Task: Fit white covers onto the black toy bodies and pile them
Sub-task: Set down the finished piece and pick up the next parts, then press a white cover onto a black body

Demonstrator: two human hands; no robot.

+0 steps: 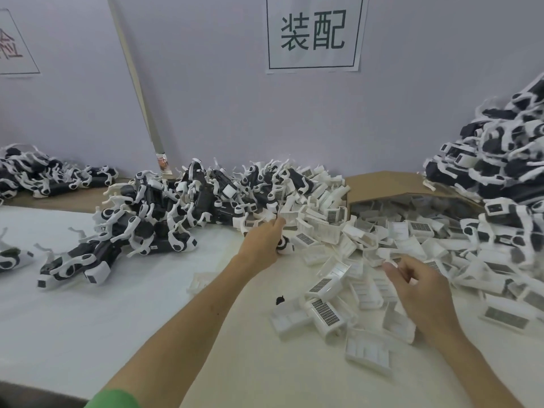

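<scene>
On the desk (117, 304), the left hand (265, 241) grips a toy body (285, 243) at the edge of the pile (176, 207). The right hand (418, 287) hovers loosely curled, empty, over white covers (323, 313). Tangled neighbours may drag along, scattering covers.

a white-covered worktop (88, 319) runs back to a pale lilac wall (220, 113), where a paper sign (313, 33) with two large dark characters hangs at top centre. a second sign (14, 45), cut by the left edge, hangs beyond a beige corner strip (132, 78). a brown cardboard box (382, 181) lies open at the back right.
</scene>
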